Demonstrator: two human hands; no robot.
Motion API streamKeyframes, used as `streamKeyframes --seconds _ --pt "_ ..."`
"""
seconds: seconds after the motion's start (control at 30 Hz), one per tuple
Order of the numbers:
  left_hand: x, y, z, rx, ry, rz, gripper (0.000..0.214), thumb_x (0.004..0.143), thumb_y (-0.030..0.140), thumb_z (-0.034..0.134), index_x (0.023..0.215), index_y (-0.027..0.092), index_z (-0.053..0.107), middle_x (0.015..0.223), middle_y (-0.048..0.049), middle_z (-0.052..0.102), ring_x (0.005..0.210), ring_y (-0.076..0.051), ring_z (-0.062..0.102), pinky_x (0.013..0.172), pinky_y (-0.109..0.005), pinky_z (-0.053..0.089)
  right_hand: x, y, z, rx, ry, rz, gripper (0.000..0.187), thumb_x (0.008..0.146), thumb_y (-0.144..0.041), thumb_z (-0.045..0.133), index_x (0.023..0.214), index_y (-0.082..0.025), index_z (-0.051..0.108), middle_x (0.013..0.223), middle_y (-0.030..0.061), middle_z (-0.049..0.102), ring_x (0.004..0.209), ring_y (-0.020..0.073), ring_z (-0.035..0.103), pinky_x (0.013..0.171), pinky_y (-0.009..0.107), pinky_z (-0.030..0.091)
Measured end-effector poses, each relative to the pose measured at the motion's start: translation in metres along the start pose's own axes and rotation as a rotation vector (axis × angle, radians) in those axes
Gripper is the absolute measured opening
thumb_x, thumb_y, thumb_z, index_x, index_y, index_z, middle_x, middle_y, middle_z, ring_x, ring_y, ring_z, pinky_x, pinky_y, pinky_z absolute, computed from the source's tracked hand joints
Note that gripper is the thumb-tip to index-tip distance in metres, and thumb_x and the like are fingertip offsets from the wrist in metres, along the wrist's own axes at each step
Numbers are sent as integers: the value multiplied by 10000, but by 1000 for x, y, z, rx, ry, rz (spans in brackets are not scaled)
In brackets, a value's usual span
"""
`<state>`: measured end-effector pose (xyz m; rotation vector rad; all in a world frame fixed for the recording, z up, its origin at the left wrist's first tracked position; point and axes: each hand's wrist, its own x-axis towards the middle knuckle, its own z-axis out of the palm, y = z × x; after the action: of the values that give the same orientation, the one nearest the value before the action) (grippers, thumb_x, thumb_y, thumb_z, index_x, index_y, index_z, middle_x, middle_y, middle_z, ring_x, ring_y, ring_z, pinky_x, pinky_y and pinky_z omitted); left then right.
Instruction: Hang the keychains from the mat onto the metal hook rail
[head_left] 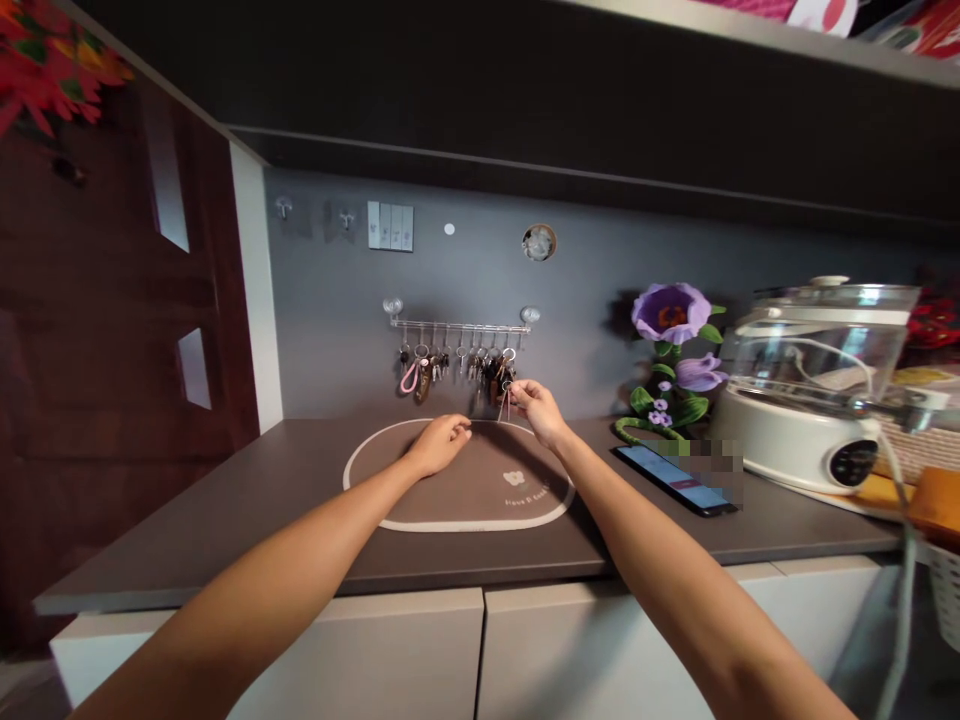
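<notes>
My right hand is raised at the right end of a clear hook rail on the wall. Its thumb and fingers pinch a small key ring, with a thin pale strand hanging below. Right behind it, a dark bunch of keys hangs from the hooks; my fingers partly hide what touches what. My left hand hovers over or rests on the brown oval mat, fingers loosely bent and apart, holding nothing. Further left on the rail hang more keys and a pink loop.
A phone lies on the counter to the right. Behind it stand purple crochet flowers and a white appliance with a clear top. A dark shelf overhangs the counter. A wooden door is at left.
</notes>
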<state>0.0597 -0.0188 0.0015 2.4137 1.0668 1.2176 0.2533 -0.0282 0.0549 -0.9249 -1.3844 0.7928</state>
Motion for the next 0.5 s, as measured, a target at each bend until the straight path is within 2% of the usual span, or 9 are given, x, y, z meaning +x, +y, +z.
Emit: streamKeyframes --seconds 0.17,0.33,0.5 --pt "0 2 1 -19 -8 -22 264 772 272 455 968 147 580 831 -52 622 740 -140 568 727 -275 450 19 -8 -6 57 85 -32 194 734 -362 501 710 -179 442 646 -5 529 536 89 501 579 262 461" --pt "0 3 1 -12 -7 -17 253 770 272 454 948 150 587 820 -52 620 734 -141 565 713 -270 448 45 -17 -13 53 252 -26 96 764 -264 424 732 -178 449 688 15 548 546 89 508 552 240 463" --pt "-1 3 1 -20 -9 -34 247 770 266 460 956 161 583 838 -53 621 752 -146 568 722 -275 448 69 -18 -18 -67 345 -54 119 760 -274 402 748 -168 454 654 15 542 557 91 510 524 216 460"
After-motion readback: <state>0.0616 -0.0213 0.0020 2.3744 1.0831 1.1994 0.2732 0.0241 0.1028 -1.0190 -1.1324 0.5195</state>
